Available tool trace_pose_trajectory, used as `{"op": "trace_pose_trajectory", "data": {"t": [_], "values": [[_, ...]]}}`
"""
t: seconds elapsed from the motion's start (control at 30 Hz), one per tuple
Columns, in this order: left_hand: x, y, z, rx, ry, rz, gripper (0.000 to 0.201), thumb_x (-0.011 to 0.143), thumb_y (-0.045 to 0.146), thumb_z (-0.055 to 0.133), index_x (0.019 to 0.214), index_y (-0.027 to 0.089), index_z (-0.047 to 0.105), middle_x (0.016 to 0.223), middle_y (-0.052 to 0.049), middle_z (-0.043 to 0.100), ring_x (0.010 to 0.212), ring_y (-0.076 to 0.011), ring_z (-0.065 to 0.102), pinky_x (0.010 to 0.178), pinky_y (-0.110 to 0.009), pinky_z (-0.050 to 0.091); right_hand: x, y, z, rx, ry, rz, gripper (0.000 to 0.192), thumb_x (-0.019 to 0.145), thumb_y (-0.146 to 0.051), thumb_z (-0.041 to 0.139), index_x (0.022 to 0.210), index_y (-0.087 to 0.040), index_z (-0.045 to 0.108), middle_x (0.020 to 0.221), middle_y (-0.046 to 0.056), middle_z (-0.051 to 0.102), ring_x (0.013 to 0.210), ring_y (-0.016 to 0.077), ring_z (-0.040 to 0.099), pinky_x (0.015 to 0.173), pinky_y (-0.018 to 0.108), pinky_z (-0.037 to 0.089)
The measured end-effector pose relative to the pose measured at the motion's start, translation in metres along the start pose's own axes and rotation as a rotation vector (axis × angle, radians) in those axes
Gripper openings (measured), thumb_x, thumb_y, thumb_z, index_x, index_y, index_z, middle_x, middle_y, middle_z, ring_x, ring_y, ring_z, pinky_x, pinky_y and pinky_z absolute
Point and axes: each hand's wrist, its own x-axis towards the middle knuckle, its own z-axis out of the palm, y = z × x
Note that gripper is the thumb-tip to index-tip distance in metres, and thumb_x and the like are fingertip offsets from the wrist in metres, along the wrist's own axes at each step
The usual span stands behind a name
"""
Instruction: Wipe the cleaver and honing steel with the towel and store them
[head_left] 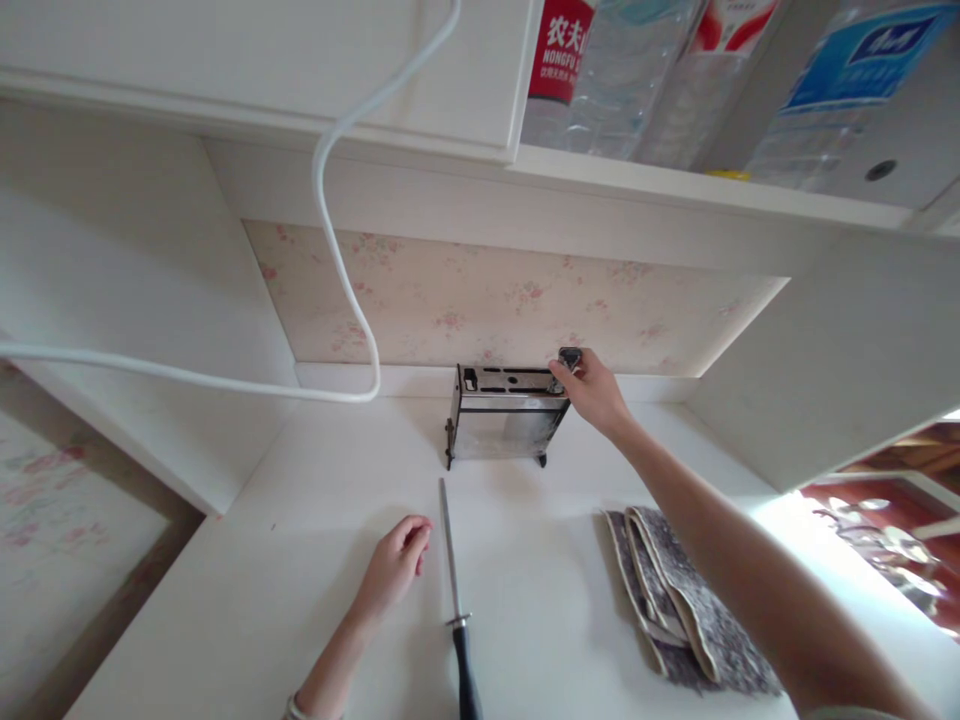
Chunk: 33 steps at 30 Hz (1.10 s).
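Head view: the right hand (592, 388) reaches far across the white desk (247, 600) to a metal knife rack (506, 415) that stands against the back wall; its fingers are closed on a dark knife handle (570, 357) at the rack's top right corner, and the blade is hidden, so I cannot tell how deep it sits in its slot. The left hand (397, 562) rests on the desk, loosely curled and grasping nothing, just beside a honing steel (455, 580) that lies lengthwise with its black grip toward the person. A folded grey cloth (682, 600) lies under the right forearm, apart from the rack.

Risks, as I judge them: the arm is stretched long, so a pull at an angle could bind the blade and tip or drag the light rack forward; a blade that comes free suddenly could swing toward the left hand, which lies open in the path between rack and body; the steel is round and could roll if nudged by those fingers; a white cable (337, 250) hangs looped just left of the rack and could be snagged; bottles (600, 70) on the shelf above stay clear of all this.
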Motion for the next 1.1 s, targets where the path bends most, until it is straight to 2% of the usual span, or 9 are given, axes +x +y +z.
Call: {"op": "trace_pose_trajectory", "data": {"t": [0.17,0.3,0.6,0.73,0.83,0.9,1.03,1.1], "values": [[0.000,-0.005,0.003,0.097,-0.007,0.049,0.037,0.087,0.049,0.043,0.096,0.019,0.060,0.068,0.002,0.055,0.055,-0.0136,0.050,0.053,-0.024,0.039,0.005,-0.003,-0.003,-0.009,-0.004,-0.007,0.039,0.079,-0.054,0.058,0.101,-0.022,0.061,0.085,0.004,0.068,0.064,0.0167,0.060,0.062,0.030,0.045],[-0.003,-0.002,0.005,0.181,0.006,0.073,0.038,0.087,0.049,0.042,0.095,0.019,0.062,0.070,0.001,0.058,0.057,-0.0140,0.052,0.055,-0.024,0.040,0.009,-0.007,-0.006,0.046,-0.070,-0.016,0.036,0.081,-0.052,0.058,0.099,-0.021,0.059,0.088,0.004,0.068,0.055,0.0129,0.059,0.058,0.028,0.045],[-0.008,0.001,0.007,0.180,0.041,0.086,0.038,0.088,0.050,0.043,0.097,0.019,0.062,0.077,-0.002,0.063,0.058,-0.0147,0.055,0.055,-0.024,0.042,0.015,-0.008,-0.009,0.168,-0.137,0.041,0.033,0.075,-0.049,0.066,0.089,-0.020,0.059,0.086,0.005,0.068,0.047,0.0104,0.057,0.046,0.024,0.044],[-0.011,0.002,0.009,0.223,0.062,0.109,0.037,0.091,0.048,0.040,0.099,0.019,0.062,0.077,-0.003,0.064,0.060,-0.0162,0.057,0.056,-0.026,0.046,0.014,-0.011,-0.014,0.208,-0.186,0.039,0.038,0.071,-0.047,0.071,0.095,-0.019,0.061,0.094,0.008,0.068,0.049,0.0099,0.057,0.045,0.024,0.045],[-0.023,0.010,0.009,0.401,0.053,0.289,0.032,0.095,0.038,0.037,0.102,0.020,0.062,0.094,-0.007,0.066,0.080,-0.0185,0.063,0.073,-0.029,0.051,0.005,-0.012,-0.020,0.211,-0.128,-0.007,0.052,0.066,-0.045,0.075,0.109,-0.022,0.059,0.112,0.010,0.065,0.050,0.0086,0.057,0.047,0.024,0.045],[-0.033,0.018,0.009,0.610,0.003,0.469,0.028,0.095,0.027,0.037,0.108,0.022,0.061,0.107,-0.008,0.064,0.096,-0.0203,0.061,0.086,-0.033,0.049,-0.008,-0.008,-0.024,0.240,-0.015,-0.016,0.056,0.067,-0.047,0.075,0.115,-0.024,0.057,0.116,0.009,0.063,0.051,0.0084,0.057,0.049,0.024,0.046],[-0.050,0.029,0.009,1.028,-0.239,0.826,0.044,0.086,0.008,0.049,0.125,0.027,0.054,0.132,-0.006,0.055,0.122,-0.0262,0.049,0.102,-0.043,0.039,-0.050,0.011,-0.020,0.441,0.259,0.100,0.039,0.076,-0.050,0.064,0.104,-0.023,0.057,0.103,0.003,0.065,0.049,0.0077,0.055,0.047,0.023,0.044],[-0.052,0.029,0.010,1.127,-0.378,0.983,0.044,0.085,0.009,0.054,0.124,0.029,0.053,0.137,-0.002,0.052,0.128,-0.0258,0.044,0.106,-0.044,0.034,-0.078,0.026,-0.010,0.544,0.284,0.223,0.035,0.076,-0.049,0.063,0.097,-0.021,0.058,0.091,0.001,0.065,0.047,0.0077,0.053,0.045,0.023,0.041]]}}
